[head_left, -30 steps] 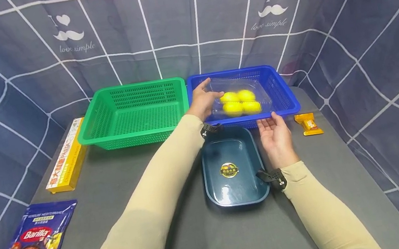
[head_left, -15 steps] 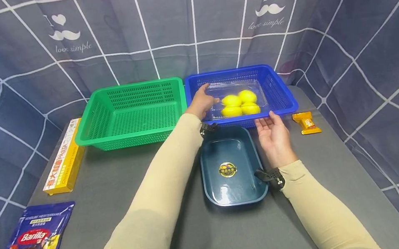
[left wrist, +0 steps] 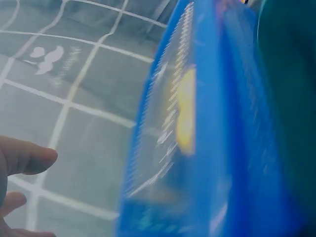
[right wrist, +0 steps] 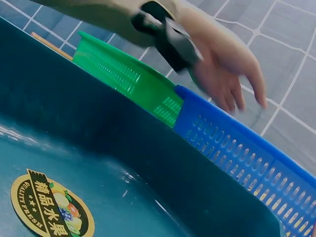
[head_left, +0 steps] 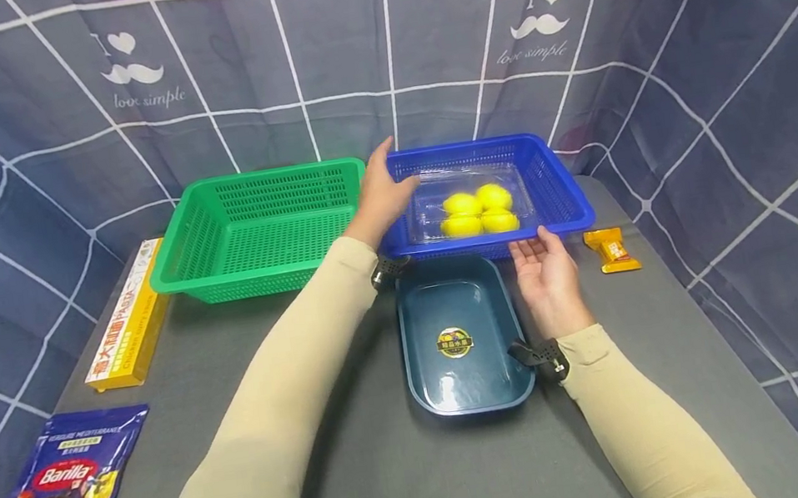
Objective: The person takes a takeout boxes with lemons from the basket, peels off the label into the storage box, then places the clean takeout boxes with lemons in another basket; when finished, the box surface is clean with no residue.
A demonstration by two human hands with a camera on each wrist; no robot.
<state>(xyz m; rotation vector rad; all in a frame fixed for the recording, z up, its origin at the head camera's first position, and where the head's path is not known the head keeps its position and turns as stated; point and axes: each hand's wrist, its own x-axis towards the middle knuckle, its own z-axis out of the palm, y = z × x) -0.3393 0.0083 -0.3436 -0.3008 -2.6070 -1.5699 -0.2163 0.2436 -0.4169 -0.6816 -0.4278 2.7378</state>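
In the head view, a clear plastic box with several yellow lemons lies inside the blue basket. My left hand, thumb and fingers spread, is above the basket's left end, beside the green basket. The left wrist view shows its thumb and fingers apart from the blue basket, holding nothing. Palm up, my right hand has its fingertips at the blue basket's front rim, fingers extended. Nearby stands a dark teal tray with a round fruit sticker on its bottom.
The green basket stands left of the blue one. At the left lie a yellow pasta box and a blue Barilla pouch. An orange-wrapped snack is at the right. A checked curtain hangs close behind.
My left hand has let go of the lemon box and moved left and up from it. The box has settled lower in the blue basket. My right hand has stayed at the rim.
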